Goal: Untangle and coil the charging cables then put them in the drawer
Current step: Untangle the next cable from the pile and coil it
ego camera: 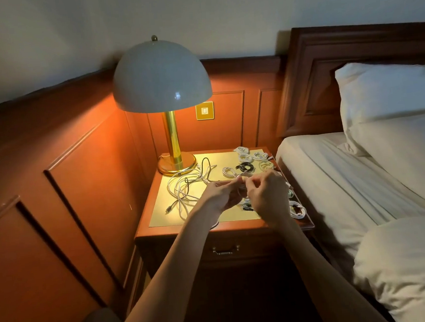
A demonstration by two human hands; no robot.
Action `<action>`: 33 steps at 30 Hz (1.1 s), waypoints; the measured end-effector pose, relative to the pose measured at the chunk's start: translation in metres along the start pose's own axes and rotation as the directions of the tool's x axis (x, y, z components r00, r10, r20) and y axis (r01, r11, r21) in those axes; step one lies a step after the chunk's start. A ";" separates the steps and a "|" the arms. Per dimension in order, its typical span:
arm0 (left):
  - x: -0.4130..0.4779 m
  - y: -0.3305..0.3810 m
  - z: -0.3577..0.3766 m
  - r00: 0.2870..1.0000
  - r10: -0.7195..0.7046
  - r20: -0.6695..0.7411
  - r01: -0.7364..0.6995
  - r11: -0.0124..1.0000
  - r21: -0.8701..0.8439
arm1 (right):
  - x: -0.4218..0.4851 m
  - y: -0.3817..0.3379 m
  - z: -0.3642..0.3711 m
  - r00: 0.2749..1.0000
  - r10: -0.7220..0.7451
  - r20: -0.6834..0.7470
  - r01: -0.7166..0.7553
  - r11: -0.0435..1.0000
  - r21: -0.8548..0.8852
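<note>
The left hand (pixel 220 194) and right hand (pixel 267 197) pinch a white cable (pixel 242 187) in a narrow grip above the surface (pixel 205 216). If the fingers slacken, the coil could spring open, or its tail could snag the tangle (pixel 183 188) at left.

A lamp (pixel 171 138) stands at the table's (pixel 161 231) back left, tangled cables (pixel 185 188) lying before it; coiled cables (pixel 245 158) sit back right. A drawer (pixel 226 250) is below, a bed (pixel 360 174) alongside right.

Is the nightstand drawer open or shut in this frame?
Shut. The drawer front, with its metal handle, sits flush beneath the nightstand top, and none of its interior shows.
</note>
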State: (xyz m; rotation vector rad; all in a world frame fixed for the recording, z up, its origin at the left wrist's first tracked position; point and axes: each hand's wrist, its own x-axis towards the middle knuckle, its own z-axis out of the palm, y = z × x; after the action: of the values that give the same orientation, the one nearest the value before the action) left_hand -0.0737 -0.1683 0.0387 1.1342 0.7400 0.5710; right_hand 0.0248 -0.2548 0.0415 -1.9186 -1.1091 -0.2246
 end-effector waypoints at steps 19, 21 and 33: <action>0.027 0.040 0.021 0.910 -0.414 -0.040 0.411 0.909 -0.068 | -0.011 -0.005 0.019 0.982 -0.177 -0.070 0.190 0.940 0.283; 0.033 0.046 0.022 0.913 -0.408 -0.014 0.408 0.913 0.005 | -0.012 -0.006 0.017 0.952 -0.262 -0.155 0.294 0.926 0.239; 0.043 0.060 0.024 0.951 -0.277 -0.136 0.293 0.950 0.108 | -0.002 -0.022 0.004 0.991 -0.130 -0.044 0.134 0.860 0.491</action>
State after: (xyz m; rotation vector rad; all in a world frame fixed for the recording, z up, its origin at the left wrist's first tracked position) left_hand -0.0299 -0.1307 0.0910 1.0909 1.0373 0.3520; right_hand 0.0062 -0.2485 0.0515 -1.3846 -1.1615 -0.0163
